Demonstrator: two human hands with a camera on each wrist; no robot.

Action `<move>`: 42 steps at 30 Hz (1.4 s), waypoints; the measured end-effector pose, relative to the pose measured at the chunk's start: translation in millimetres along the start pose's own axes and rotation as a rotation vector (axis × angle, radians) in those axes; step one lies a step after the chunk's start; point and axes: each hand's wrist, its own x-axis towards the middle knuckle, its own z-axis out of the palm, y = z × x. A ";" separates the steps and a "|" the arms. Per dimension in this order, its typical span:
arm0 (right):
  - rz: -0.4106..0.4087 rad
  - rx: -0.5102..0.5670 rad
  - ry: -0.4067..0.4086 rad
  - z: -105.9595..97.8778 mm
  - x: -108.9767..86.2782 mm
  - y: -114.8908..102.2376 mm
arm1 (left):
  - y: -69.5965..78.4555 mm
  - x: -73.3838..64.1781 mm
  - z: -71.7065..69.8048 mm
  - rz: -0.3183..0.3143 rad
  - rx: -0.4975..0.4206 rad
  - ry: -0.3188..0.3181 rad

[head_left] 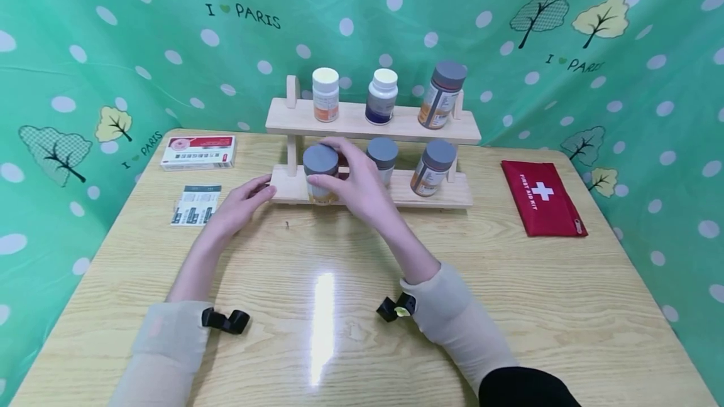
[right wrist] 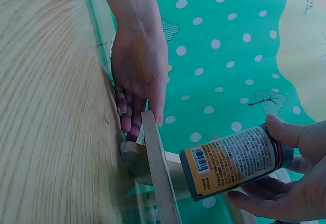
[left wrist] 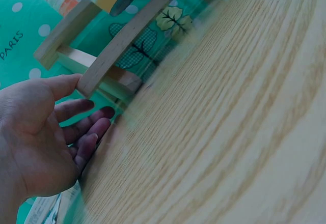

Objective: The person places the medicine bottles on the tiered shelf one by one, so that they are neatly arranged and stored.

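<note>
My right hand [head_left: 362, 184] grips a supplement bottle [head_left: 321, 171] with a grey cap, thumb and fingers around its upper part. Its orange and white label with a barcode faces the right wrist view, where the bottle [right wrist: 229, 160] has its base close over the lower board of the wooden shelf [right wrist: 162, 170]. At the left end of that lower tier [head_left: 288, 186], my left hand [head_left: 240, 206] holds the board's corner. The left thumb touches one side of the board in the left wrist view, while the other fingers [left wrist: 84, 127] curl loosely beyond its end.
Two more grey-capped bottles [head_left: 383, 154] [head_left: 433, 167] stand on the lower tier. Above are two white-capped bottles [head_left: 325, 94] [head_left: 381, 96] and a tall grey-capped one [head_left: 442, 94]. A medicine box [head_left: 198, 152] and blister pack [head_left: 195, 206] lie left, a red first aid pouch [head_left: 543, 200] right.
</note>
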 end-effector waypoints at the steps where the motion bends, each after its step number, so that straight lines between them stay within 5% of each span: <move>1: 0.002 -0.004 0.009 1.1 1.7 -0.4 | -0.4 0.2 0.0 0.000 0.000 0.000; 42: 0.025 -0.038 0.093 15.6 17.5 19.3 | 1.4 -0.8 -0.9 -0.010 0.002 -0.003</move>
